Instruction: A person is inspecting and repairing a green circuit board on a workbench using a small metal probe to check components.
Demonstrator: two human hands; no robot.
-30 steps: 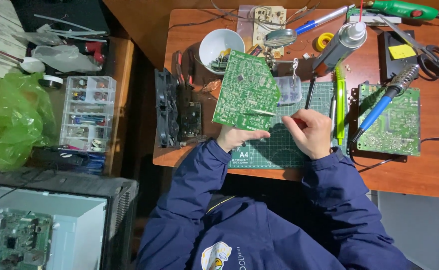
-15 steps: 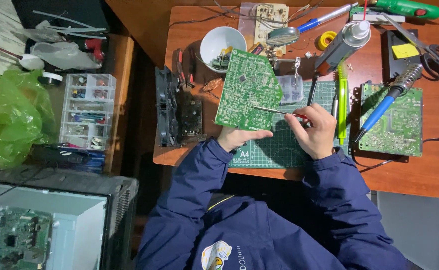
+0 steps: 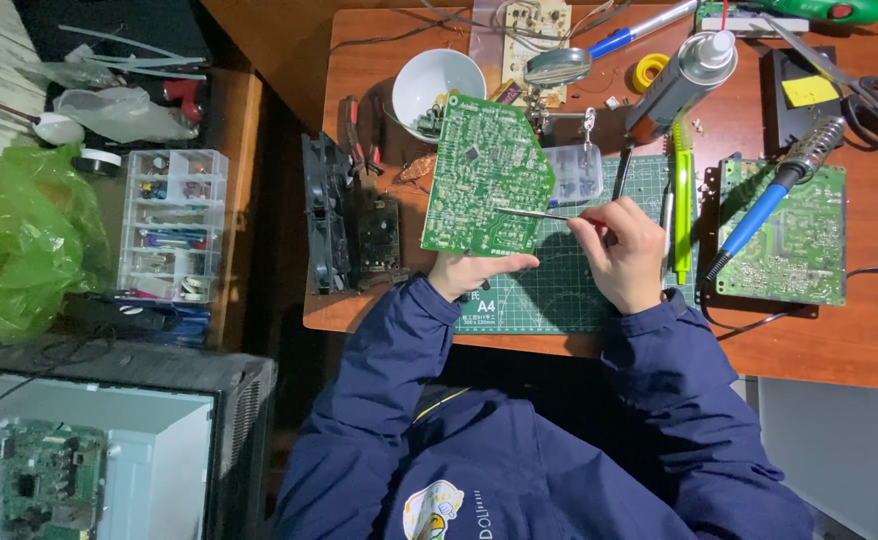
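Probing a green circuit board (image 3: 484, 180) with tweezers (image 3: 534, 212)
Left hand (image 3: 479, 270) grips the board's lower edge, tilted above the cutting mat (image 3: 559, 285); right hand (image 3: 624, 250) pinches the tweezers, tip on the board's right side; steadiness matters.

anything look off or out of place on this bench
The blue-handled soldering iron lies loose across the second green circuit board at the right, not in a stand. Otherwise just clutter: the left hand props a green board while the right hand holds tweezers to it.
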